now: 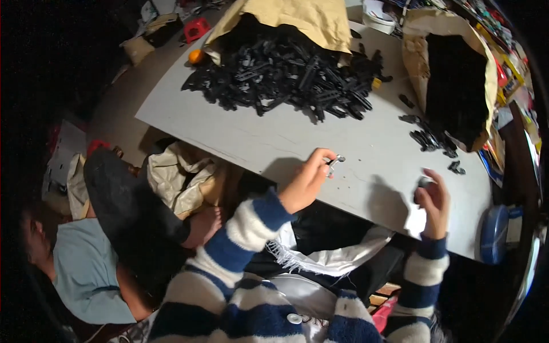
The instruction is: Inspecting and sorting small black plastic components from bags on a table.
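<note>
Over the near edge of the table, my left hand (307, 182) is closed round a small shiny metal tool (338, 160), its fingers pinching it. The tool resembles a nail clipper, but it is too small to be sure. To the right, my right hand (434, 204) has its fingers curled about a small black plastic part (423, 182), mostly hidden by the fingers. A large heap of black plastic parts (286, 77) spills across the far side of the table from a tan sack (309, 20). Several similar loose parts (432, 140) lie at the right.
The light grey table (229, 131) fills the middle. At its right stands an open tan sack (486, 74) with a dark inside. An orange ball-shaped thing (196, 56) sits by the heap. A blue container (493, 234) is at the right edge. A person (91, 268) sits at the left.
</note>
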### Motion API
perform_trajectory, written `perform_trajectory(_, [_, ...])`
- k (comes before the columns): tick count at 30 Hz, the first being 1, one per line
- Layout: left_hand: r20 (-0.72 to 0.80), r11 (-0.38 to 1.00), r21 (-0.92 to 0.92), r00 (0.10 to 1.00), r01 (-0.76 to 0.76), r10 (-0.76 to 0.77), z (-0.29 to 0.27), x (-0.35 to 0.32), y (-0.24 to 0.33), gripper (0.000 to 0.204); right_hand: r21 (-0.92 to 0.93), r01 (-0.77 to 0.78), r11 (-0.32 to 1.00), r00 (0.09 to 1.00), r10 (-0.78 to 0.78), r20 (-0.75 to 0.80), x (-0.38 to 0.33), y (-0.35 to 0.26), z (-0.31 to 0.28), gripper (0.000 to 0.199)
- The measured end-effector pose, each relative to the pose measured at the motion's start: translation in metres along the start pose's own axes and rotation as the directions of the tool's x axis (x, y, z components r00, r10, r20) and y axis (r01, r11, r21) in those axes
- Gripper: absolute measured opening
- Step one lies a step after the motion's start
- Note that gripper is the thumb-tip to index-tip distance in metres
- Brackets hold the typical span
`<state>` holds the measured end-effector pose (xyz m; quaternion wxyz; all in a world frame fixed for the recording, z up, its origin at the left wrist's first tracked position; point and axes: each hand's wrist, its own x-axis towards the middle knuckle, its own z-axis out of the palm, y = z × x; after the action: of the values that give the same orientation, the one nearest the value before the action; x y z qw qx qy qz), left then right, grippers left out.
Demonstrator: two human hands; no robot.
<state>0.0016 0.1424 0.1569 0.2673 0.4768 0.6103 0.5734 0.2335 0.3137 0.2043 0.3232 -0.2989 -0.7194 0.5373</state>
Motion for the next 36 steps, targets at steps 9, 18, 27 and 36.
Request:
perform_trajectory(9, [-0.038, 0.909, -0.302, 0.949, 0.288, -0.313, 0.021, -0.026, 0.058, 0.028, 0.546, -0.118, 0.829, 0.993, 0.095, 0.070, -0.046, -0.041, 0.121, 0.018])
perform_trajectory(18, [0.097, 0.989, -0.118, 0.990, -0.088, 0.099, 0.030, -0.041, 0.054, 0.040, 0.081, 0.404, 0.911, 0.909, -0.390, -0.151, -0.053, -0.021, 0.128, 0.031])
perform_trajectory(27, [0.280, 0.960, -0.131, 0.938, 0.247, -0.203, 0.032, -0.036, 0.068, 0.036, 0.728, -0.130, 0.673, 0.991, 0.073, 0.110, -0.057, -0.033, 0.115, 0.031])
perform_trajectory(36, [-0.104, 0.858, 0.513, 0.991, -0.018, 0.083, -0.018, 0.049, -0.004, 0.036, 0.252, 0.081, 0.964, 0.935, 0.014, -0.355, 0.018, 0.041, 0.010, 0.018])
